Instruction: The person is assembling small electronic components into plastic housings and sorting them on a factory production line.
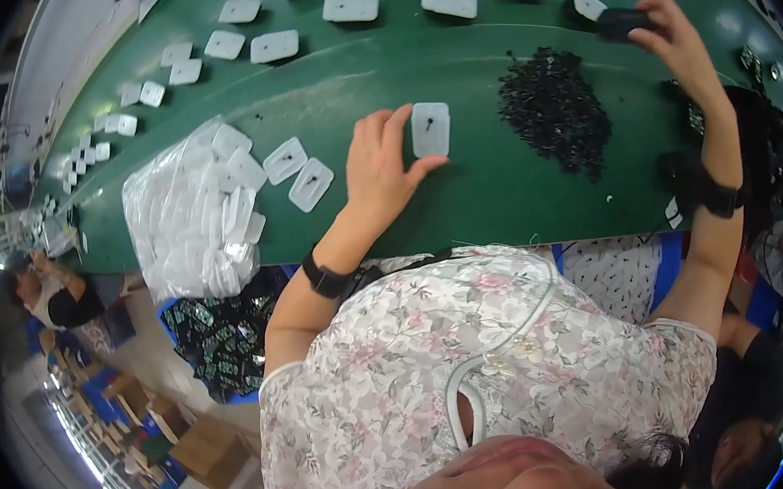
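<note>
My left hand (380,163) rests on the green work surface with thumb and forefinger against a small translucent white tray (431,141). A small dark piece lies inside that tray. Stretched out to the far right, my right hand (677,41) pinches a dark, flat rectangular piece (623,24); its exact kind is not clear. Just left of it lies another white tray (588,5). Between my hands, further up the surface, is a heap of small black parts (557,110). Two white trays (298,174), each with a dark piece inside, lie left of my left hand.
A clear plastic bag (189,216) full of white trays sits at the left edge of the green table (471,200). Several trays (274,46) line the far side. Below the edge stands a bin of dark parts (223,327). Other people are at both sides.
</note>
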The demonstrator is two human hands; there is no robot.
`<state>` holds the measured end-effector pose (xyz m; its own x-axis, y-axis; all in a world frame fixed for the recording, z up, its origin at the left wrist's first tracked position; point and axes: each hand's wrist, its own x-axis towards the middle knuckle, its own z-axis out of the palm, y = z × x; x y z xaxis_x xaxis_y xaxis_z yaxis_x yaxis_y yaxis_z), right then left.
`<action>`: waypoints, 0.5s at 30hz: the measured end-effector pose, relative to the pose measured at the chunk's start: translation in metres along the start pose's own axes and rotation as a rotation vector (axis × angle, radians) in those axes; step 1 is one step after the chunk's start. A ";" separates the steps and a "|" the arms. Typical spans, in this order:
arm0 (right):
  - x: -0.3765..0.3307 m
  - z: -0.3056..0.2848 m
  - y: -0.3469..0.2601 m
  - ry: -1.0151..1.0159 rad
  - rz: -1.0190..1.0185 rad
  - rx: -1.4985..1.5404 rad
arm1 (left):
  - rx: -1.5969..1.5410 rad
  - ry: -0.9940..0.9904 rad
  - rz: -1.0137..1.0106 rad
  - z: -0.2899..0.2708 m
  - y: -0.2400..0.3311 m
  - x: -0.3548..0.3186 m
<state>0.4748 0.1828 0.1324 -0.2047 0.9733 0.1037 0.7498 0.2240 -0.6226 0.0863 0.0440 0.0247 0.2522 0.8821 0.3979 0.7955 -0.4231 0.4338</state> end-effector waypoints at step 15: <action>-0.013 0.165 -0.121 -0.313 -0.637 -0.166 | 0.157 -0.005 -0.107 -0.011 -0.009 0.006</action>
<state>0.2829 0.1348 0.0787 -0.7851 0.5971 0.1646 0.5055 0.7713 -0.3867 0.0745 0.0508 0.0320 0.1640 0.9213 0.3525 0.8940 -0.2899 0.3416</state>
